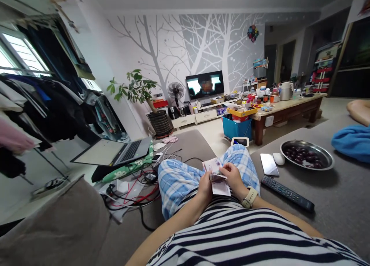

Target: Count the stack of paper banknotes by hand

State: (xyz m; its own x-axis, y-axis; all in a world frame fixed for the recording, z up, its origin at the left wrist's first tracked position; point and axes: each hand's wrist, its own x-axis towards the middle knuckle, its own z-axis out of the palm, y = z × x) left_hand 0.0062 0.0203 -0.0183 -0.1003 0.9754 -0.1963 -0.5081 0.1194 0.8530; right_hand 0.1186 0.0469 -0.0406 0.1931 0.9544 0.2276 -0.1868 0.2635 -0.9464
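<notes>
Above my lap, both hands are closed on a small stack of pale pinkish-purple papers (221, 188) that look like banknotes. My left hand (204, 186) grips their left edge, its thumb on top. With bent fingers my right hand (233, 176) pinches the upper right part, where one note is folded or lifted over the others. How many notes there are cannot be made out. A watch with a pale strap (251, 196) is on my right wrist. Blue checked trousers (177, 181) lie under the hands.
On the sofa to the right lie a remote control (287, 194), a phone (269, 164), a white mouse (279, 158) and a metal bowl (308, 168) of dark round fruit. Leftward are an open laptop (133, 152) and tangled cables (141, 194). Another person's bare limb (360, 110) shows far right.
</notes>
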